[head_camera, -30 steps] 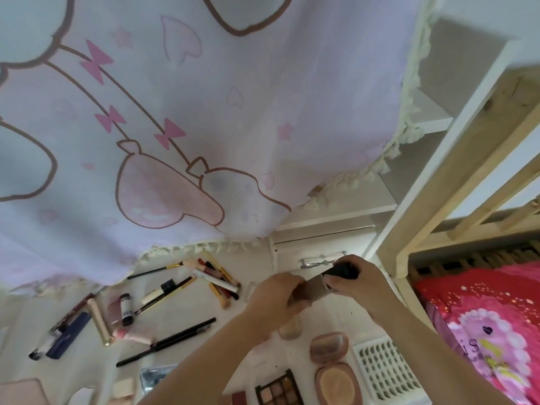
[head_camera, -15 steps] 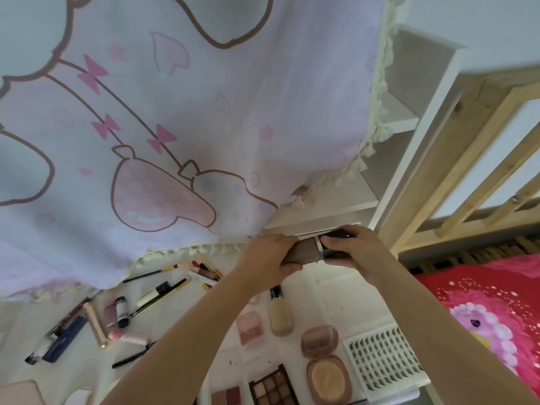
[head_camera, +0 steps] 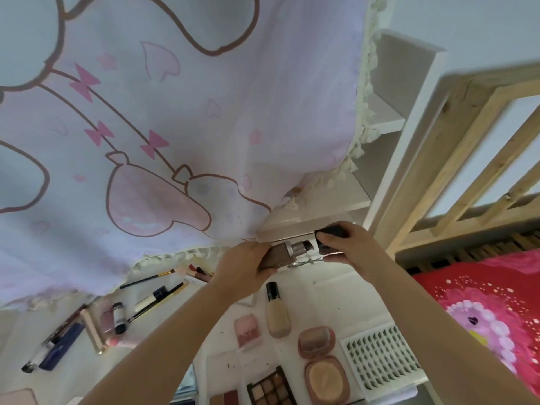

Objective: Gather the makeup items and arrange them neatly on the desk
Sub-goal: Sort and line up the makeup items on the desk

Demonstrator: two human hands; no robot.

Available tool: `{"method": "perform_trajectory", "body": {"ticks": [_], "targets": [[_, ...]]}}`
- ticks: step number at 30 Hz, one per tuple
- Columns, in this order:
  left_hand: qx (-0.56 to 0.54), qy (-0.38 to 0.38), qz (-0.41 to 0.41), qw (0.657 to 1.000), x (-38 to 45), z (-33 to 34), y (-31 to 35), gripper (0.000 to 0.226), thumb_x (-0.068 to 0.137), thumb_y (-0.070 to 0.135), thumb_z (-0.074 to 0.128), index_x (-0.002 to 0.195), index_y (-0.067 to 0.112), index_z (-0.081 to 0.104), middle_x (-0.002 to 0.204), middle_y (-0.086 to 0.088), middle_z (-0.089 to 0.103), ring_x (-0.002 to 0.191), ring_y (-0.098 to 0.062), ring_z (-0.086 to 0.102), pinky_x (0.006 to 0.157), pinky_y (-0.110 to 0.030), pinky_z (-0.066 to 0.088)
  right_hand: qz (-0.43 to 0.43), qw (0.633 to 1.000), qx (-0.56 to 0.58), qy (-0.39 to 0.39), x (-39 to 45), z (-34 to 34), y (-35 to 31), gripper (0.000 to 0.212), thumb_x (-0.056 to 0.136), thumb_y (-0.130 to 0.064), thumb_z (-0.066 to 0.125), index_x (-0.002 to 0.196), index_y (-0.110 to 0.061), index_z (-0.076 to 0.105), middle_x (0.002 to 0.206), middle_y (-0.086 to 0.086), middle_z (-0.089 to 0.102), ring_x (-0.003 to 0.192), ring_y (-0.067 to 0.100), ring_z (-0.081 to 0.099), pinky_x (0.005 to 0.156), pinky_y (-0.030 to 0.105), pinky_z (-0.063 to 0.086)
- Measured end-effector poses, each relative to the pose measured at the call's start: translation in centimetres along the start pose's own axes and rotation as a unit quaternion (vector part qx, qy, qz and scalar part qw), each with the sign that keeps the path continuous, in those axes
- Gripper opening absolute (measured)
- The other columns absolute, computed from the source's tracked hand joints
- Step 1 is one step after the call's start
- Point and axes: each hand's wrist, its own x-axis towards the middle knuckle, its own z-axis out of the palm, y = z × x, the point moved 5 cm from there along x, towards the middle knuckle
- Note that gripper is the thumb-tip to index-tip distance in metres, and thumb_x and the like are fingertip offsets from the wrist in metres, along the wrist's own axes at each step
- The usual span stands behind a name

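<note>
My left hand [head_camera: 244,268] grips a brown foundation bottle [head_camera: 279,254] with a silver neck and dark pump tip, held above the desk [head_camera: 330,290]. My right hand [head_camera: 347,247] holds its black cap [head_camera: 331,233], pulled just off the neck to the right. Below on the desk lie a beige foundation bottle [head_camera: 276,312], a pink blush [head_camera: 247,330], two round compacts [head_camera: 315,342] [head_camera: 327,380] and an eyeshadow palette [head_camera: 271,388]. Pencils and brushes [head_camera: 157,298] lie scattered at the left.
A lilac printed curtain [head_camera: 175,127] hangs over the desk's back. A white lash tray [head_camera: 380,362] lies at the front right. A wooden bed frame [head_camera: 432,159] and red bedding [head_camera: 482,302] stand to the right. Small tubes and a navy case [head_camera: 61,349] lie far left.
Both hands rose from the desk with the brown bottle. The black cap, earlier seated on the bottle, has come off in my right hand, baring the silver neck.
</note>
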Motion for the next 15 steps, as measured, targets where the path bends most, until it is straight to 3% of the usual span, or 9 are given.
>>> {"method": "perform_trajectory", "body": {"ticks": [8,12,15], "targets": [[-0.038,-0.062,-0.004,0.997,-0.4,3.6,0.8,0.033,0.085,0.036,0.055,0.113,0.019,0.053,0.101,-0.002,0.062,0.094,-0.02,0.056,0.077,-0.026,0.039,0.038,0.998,-0.052,-0.029,-0.1,0.7,4.1,0.012,0.082,-0.017,0.067,0.087,-0.009,0.059,0.074,0.007,0.063,0.061,0.014,0.061,0.048,0.018,0.048],[-0.131,-0.125,-0.031,0.983,-0.4,5.1,1.1,0.021,0.082,0.029,0.059,0.099,0.017,0.056,0.091,-0.003,0.063,0.086,-0.02,0.057,0.069,-0.026,0.039,0.016,0.989,-0.134,-0.061,0.1,0.7,5.2,0.022,0.078,-0.015,0.07,0.093,-0.022,0.056,0.081,0.003,0.064,0.058,0.01,0.06,0.051,0.017,0.047],[-0.194,-0.162,-0.043,0.967,-0.6,5.9,0.8,0.02,0.08,0.025,0.062,0.098,0.017,0.059,0.085,0.003,0.061,0.08,-0.014,0.054,0.069,-0.024,0.038,-0.005,0.96,-0.259,-0.111,0.5,0.4,5.6,0.04,0.07,-0.008,0.072,0.099,-0.03,0.054,0.095,-0.004,0.061,0.084,0.009,0.061,0.066,0.015,0.048]]}}
